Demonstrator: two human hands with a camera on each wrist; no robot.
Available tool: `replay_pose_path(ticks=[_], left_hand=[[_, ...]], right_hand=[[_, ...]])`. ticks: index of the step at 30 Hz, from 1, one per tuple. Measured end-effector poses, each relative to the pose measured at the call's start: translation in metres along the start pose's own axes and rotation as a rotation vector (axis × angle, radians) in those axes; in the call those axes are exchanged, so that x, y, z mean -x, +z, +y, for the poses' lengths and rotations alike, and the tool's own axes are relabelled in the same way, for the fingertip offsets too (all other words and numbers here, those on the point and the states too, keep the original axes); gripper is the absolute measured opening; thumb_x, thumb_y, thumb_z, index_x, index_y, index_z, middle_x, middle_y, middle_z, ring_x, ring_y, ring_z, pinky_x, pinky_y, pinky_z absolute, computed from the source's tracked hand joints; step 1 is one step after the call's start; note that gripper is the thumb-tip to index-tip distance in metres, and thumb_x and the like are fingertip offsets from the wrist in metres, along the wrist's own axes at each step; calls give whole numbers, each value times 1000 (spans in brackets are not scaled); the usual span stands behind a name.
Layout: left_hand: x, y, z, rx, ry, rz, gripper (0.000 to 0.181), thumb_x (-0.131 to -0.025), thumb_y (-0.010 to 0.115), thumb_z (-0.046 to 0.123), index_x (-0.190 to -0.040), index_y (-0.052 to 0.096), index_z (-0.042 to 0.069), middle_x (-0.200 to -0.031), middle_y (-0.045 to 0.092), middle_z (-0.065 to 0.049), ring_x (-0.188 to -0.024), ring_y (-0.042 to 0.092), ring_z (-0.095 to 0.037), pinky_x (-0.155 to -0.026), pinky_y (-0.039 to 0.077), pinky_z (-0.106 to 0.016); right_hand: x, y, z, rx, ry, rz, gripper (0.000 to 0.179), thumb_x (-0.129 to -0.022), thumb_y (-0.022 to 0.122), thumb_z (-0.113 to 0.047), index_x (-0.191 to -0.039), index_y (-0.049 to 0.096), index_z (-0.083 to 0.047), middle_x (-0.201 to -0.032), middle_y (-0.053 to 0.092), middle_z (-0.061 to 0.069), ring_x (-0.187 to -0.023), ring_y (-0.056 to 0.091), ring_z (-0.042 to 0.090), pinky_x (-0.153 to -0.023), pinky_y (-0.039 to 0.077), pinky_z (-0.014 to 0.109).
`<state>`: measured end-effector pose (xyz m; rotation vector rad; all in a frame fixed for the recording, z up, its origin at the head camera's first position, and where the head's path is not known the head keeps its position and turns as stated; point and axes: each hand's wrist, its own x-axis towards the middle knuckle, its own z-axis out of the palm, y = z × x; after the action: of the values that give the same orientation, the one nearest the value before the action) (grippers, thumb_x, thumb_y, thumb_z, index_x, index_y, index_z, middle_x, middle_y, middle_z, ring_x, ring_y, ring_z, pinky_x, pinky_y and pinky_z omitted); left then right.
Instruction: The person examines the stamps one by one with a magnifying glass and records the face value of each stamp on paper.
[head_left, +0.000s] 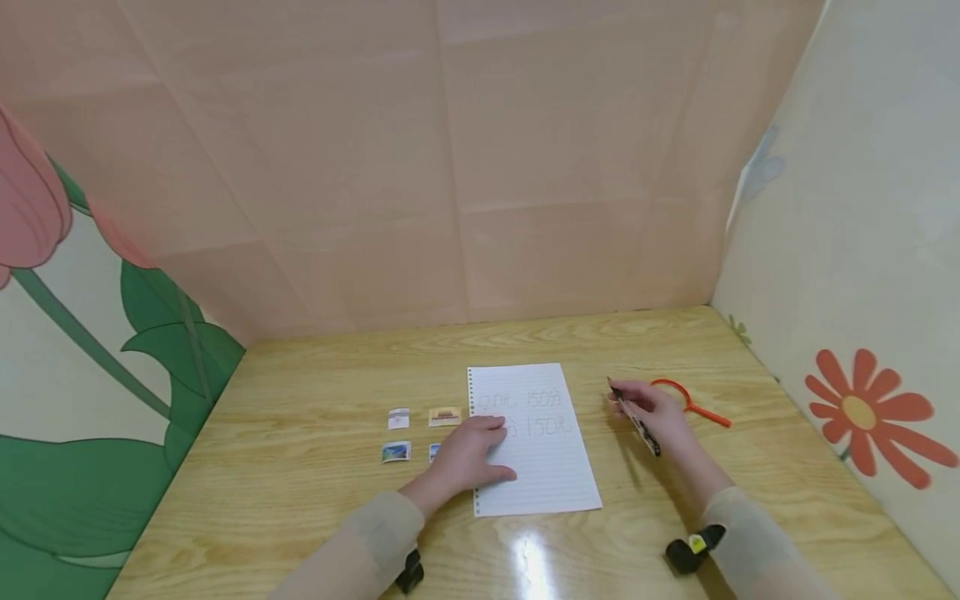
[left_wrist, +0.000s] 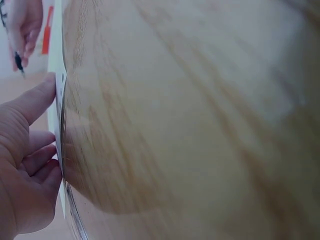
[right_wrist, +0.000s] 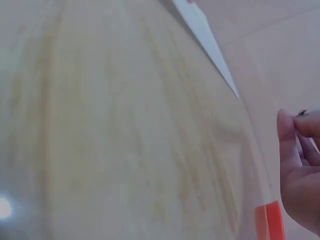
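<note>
A lined sheet of paper [head_left: 536, 467] with punched holes down its left edge lies on the table, two rows of handwriting near its top. My left hand [head_left: 472, 454] rests on the left side of that sheet, thumb and fingers spread apart. Off to the right of the paper, my right hand [head_left: 654, 410] pinches a dark pen [head_left: 643, 433] above the table. In the left wrist view the pen's dark tip [left_wrist: 19, 61] points away from the fingers. Only a small bit of the pen shows in the right wrist view.
Several small picture cards, among them a blue-green one [head_left: 396, 452] and a yellow one [head_left: 445, 417], lie left of the paper; my left hand partly covers one. A red-rimmed magnifying glass [head_left: 708, 415] lies beyond my right hand. Walls border the wooden table [head_left: 315, 392] at back and right.
</note>
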<state>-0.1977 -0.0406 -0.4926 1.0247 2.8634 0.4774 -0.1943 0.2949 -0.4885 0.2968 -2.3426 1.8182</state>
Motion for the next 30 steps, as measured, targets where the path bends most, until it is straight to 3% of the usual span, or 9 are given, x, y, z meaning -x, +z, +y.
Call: replay_pose_path(ticks=[2,5,7,10,14,22,30], left_hand=[[0,0,0,4,-1,0,73,-81,77,52,-135,60,6,-146,51,-6,-135,45,-24,-113,35,-35],[0,0,0,12,-6,-4,73,-81,77,52,-135,60,6,-147,50,-5,-135,45,-24,-113,35,-35],[0,0,0,12,-5,-3,73,-82,77,52,-135,60,6,-147,50,-5,-135,45,-24,-113,34,-35],[0,0,0,11,1,3,72,-82,77,52,-135,60,6,-147,51,-6,-135,45,-24,-113,34,-35],[0,-1,0,11,3,7,72,-82,77,52,-135,61,6,-146,51,-6,-135,45,-24,-113,35,-35],[1,-1,0,4,0,4,72,-81,77,52,-135,61,6,-146,51,-6,-135,46,-25,-113,35,-35],[0,0,0,-3,-11,-4,73,-81,77,53,-135,60,7,-146,51,-5,-135,45,-25,-113,35,-35]], right_hand=[[-1,-2,-1,-138,24,3,34,-96,50,14,-128,46,25,-101,72,4,-85,70,13,-73,59,26],[-2,-4,-3,-157,106,31,34,-100,48,7,-131,48,21,-100,73,-4,-81,69,13,-69,58,24],[-2,-4,-5,-122,164,49,35,-102,50,-1,-132,51,16,-105,73,5,-81,68,13,-68,57,23],[-1,-4,-6,20,225,47,37,-103,55,-14,-133,56,7,-119,68,18,-86,64,13,-68,55,21],[-1,-1,-6,201,257,11,37,-100,61,-20,-133,61,-2,-127,63,20,-96,58,11,-72,52,20],[-8,4,-3,250,257,24,38,-95,67,-12,-128,56,3,-109,66,22,-82,61,12,-64,53,22],[-16,11,-4,327,329,58,38,-94,68,-12,-127,59,6,-108,65,19,-86,59,16,-64,52,23]])
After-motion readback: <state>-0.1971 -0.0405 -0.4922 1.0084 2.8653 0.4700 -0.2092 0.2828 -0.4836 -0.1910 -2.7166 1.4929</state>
